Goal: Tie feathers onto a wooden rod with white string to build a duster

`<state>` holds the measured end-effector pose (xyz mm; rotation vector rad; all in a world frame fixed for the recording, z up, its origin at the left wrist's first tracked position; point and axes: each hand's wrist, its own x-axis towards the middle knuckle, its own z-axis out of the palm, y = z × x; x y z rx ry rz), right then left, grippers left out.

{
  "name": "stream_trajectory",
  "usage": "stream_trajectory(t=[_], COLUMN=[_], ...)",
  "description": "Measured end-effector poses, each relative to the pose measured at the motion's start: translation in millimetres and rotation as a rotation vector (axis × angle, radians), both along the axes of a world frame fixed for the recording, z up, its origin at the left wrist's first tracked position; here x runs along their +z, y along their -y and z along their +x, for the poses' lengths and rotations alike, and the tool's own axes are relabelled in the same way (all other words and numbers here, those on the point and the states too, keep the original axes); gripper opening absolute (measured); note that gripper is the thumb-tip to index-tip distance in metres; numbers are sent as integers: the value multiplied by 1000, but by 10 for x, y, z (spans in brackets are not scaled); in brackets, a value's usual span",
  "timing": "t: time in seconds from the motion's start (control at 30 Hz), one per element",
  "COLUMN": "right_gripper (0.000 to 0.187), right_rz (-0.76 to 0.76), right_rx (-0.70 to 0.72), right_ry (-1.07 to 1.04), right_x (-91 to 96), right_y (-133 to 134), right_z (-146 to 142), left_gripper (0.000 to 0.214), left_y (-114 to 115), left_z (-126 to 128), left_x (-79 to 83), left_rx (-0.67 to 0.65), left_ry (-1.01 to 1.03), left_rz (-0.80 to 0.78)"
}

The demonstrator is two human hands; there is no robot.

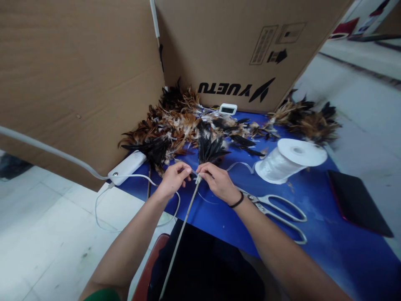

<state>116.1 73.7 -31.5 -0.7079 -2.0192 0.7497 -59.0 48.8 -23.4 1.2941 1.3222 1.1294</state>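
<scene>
Where a blue bench [332, 251] is backed by cardboard boxes [78, 75] above a pale tiled floor [46, 234], loose brown-black feathers [175, 121], a white spool [290, 159] and scissors [278, 209] are laid out. A thin pale stick [182, 230], topped with a black tuft [209, 148], is pinched near the bench's front edge by left grip [173, 177] and right grip [217, 182], both closed.

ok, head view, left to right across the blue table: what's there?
White power bank → left hand → right hand, both pinching the tip of a thin white stick → white ribbon spool → dark flat case. Scissors overlap the spool, so left out.
</scene>
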Motion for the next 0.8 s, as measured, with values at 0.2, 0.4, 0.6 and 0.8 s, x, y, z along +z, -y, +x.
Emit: stream_trajectory(t=[0.2,0.4,0.6,0.8], right_gripper=[10,9,10,11], right_rz=[-53,-96,-146,-193], right_rx=[-42,-35,-29,-3], right_ry=[5,42,60,78], right_x=[-17,-10,53,92], right_y=[-10,-15,-9,-13], right_z=[-1,0,-18,-36], left_gripper=[22,25,25,27], left_y=[104,134,146,160], left_z=[250,304,316,320], left_x=[-97,-204,-214,-209], left_rx=[143,159,157,169], left_ry=[343,433,511,514], left_rz=[-22,10,48,69])
